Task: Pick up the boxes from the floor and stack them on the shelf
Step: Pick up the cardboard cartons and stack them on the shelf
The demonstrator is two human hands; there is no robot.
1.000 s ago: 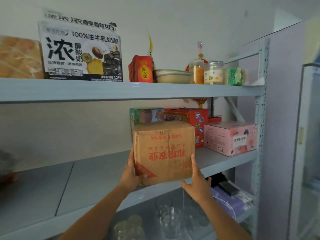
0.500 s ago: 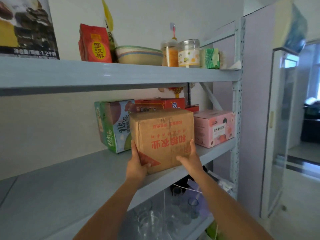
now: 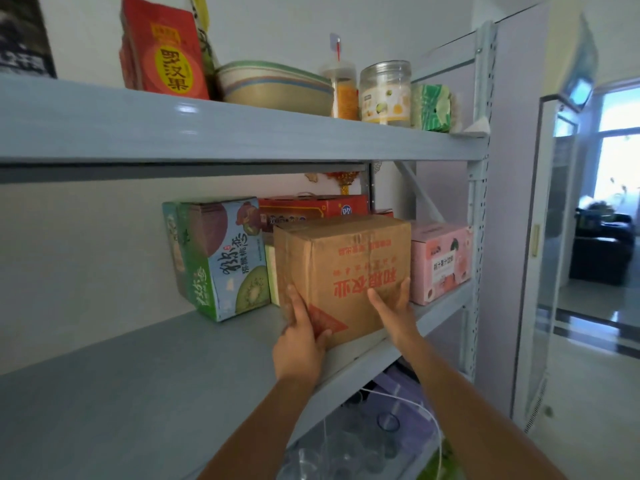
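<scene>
Brown cardboard box (image 3: pixel 346 275): seated on the middle shelf (image 3: pixel 145 368), near its front edge, red print upside down on the facing side, tape strip across the top.

Left hand (image 3: pixel 300 336): pressed flat against the lower left corner of the box, fingers wrapped round the left edge, thumb on the front face beside a red triangle mark. Grasping the box from the left side.

Right hand (image 3: pixel 393 306): placed against the lower right part of the front face, fingers spread upward, fingertips reaching the right edge. Bracing the box rather than clenched; palm in contact with the cardboard.

Box position relative to hands: directly ahead of and above both wrists, held between the two palms, bottom face on the shelf surface.

Neighbouring items on the same shelf:
- Green kiwi-print carton (image 3: pixel 216 258), just left of the box, tilted slightly, a narrow gap between them.
- Red carton (image 3: pixel 311 207), behind the box, against the wall.
- Pink carton (image 3: pixel 441 263), just right of the box, set slightly further back.

Upper shelf (image 3: pixel 242 133): red packet (image 3: pixel 162 50), striped bowl (image 3: pixel 273 86), clear jar (image 3: pixel 385 93), green packet (image 3: pixel 432 107).

Lower level, beneath the forearms: clear glasses (image 3: pixel 349 448), blurred.
</scene>
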